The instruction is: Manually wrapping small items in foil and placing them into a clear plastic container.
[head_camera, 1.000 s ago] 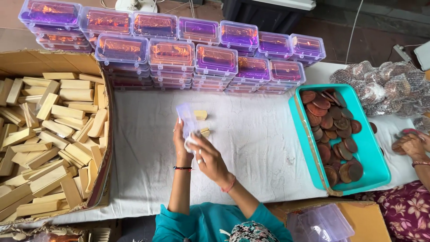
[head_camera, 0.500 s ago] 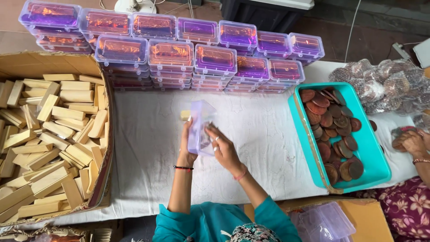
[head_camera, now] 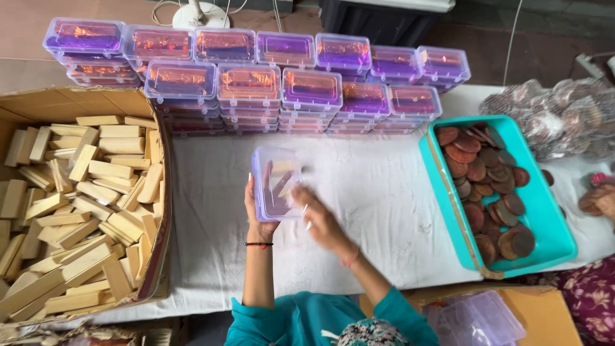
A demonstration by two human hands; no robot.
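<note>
My left hand holds a small clear plastic box with a purple tint above the white cloth; pale wooden pieces show inside it. My right hand is just right of the box, blurred by motion, fingers spread and holding nothing I can make out. A black bracelet circles my left wrist.
A cardboard carton full of pale wooden blocks sits at left. Stacks of closed clear boxes line the far side. A teal tray of brown discs stands at right, bagged discs behind it. Another person's hand is at the right edge.
The box has been lifted and turned flat toward the camera in my left hand. My right hand has come off it and moved down to the right.
</note>
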